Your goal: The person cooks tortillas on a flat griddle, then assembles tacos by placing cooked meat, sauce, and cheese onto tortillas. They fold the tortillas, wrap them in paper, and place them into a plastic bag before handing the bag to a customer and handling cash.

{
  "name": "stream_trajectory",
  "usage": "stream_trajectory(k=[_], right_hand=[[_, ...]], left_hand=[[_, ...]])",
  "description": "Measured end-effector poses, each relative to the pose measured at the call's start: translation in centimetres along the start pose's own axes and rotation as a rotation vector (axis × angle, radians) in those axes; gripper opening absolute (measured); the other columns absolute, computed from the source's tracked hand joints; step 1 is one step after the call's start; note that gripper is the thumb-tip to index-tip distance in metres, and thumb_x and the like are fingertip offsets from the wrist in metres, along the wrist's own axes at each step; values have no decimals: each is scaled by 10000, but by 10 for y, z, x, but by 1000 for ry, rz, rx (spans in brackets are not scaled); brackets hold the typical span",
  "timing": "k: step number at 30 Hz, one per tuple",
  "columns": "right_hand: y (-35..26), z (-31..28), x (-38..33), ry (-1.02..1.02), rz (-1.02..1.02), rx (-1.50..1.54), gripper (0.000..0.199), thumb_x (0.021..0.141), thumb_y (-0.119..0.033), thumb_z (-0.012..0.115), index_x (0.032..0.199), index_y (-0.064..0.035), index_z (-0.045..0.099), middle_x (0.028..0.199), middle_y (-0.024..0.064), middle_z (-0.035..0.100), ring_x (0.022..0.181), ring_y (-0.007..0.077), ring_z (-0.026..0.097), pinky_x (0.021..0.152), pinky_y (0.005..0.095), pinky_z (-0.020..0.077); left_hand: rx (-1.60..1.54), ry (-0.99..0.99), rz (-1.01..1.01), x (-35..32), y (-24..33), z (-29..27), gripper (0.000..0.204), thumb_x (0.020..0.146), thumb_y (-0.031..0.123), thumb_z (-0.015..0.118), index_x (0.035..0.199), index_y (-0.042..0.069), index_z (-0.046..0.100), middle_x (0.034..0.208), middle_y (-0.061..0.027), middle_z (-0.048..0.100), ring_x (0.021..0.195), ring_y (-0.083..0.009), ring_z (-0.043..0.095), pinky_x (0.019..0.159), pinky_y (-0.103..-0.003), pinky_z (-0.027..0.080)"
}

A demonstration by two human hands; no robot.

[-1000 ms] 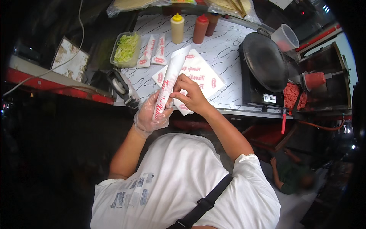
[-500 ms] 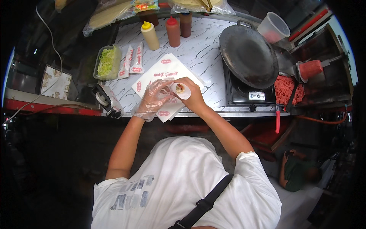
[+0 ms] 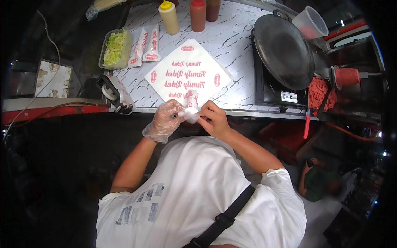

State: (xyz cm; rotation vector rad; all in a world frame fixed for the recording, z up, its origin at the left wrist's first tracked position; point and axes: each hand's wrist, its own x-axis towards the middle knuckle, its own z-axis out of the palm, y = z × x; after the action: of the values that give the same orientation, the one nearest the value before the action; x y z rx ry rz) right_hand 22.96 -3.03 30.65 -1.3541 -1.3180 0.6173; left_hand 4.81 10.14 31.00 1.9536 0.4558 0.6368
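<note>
Between my hands, at the counter's front edge, is a wrapped kebab roll [image 3: 191, 101] in printed white paper. My left hand [image 3: 165, 119], in a clear plastic glove, pinches the paper's near end from the left. My bare right hand [image 3: 215, 120] pinches that end from the right, fingertips closed on it. The roll's far end points away from me, over a stack of printed paper sheets [image 3: 186, 60] lying flat on the marbled counter. What filling sits inside is hidden by the paper.
Finished paper-wrapped rolls [image 3: 152, 43] lie beside a tub of shredded lettuce [image 3: 114, 49]. A tape dispenser [image 3: 115, 95] stands at the front left. Sauce bottles [image 3: 168, 17] are at the back. Rightward are a black griddle pan [image 3: 283, 51], shredded meat [image 3: 318, 94] and a red-handled knife [image 3: 306, 126].
Both hands have drawn the roll nearer to me and tipped it, so its open end no longer faces up. Its near end is now pinched together. The view has shifted slightly.
</note>
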Motion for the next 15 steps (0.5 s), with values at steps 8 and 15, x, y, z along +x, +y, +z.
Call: stream_trajectory(k=[8, 15], right_hand=[[29, 22, -4, 249, 860, 259, 226, 949, -178, 692, 810, -9, 633, 768, 1, 605, 611, 59, 501, 538, 233, 388], [37, 32, 41, 19, 489, -231, 453, 820, -219, 815, 1207, -87, 621, 742, 73, 607, 666, 168, 584, 641, 315, 490]], left_hand=[[-468, 259, -664, -7, -55, 31, 272, 895, 94, 755, 684, 63, 585, 703, 15, 588, 646, -81, 585, 601, -245, 506], [-369, 87, -757, 2, -65, 12, 340, 858, 117, 791, 610, 79, 561, 633, 30, 561, 596, -67, 534, 540, -263, 475]])
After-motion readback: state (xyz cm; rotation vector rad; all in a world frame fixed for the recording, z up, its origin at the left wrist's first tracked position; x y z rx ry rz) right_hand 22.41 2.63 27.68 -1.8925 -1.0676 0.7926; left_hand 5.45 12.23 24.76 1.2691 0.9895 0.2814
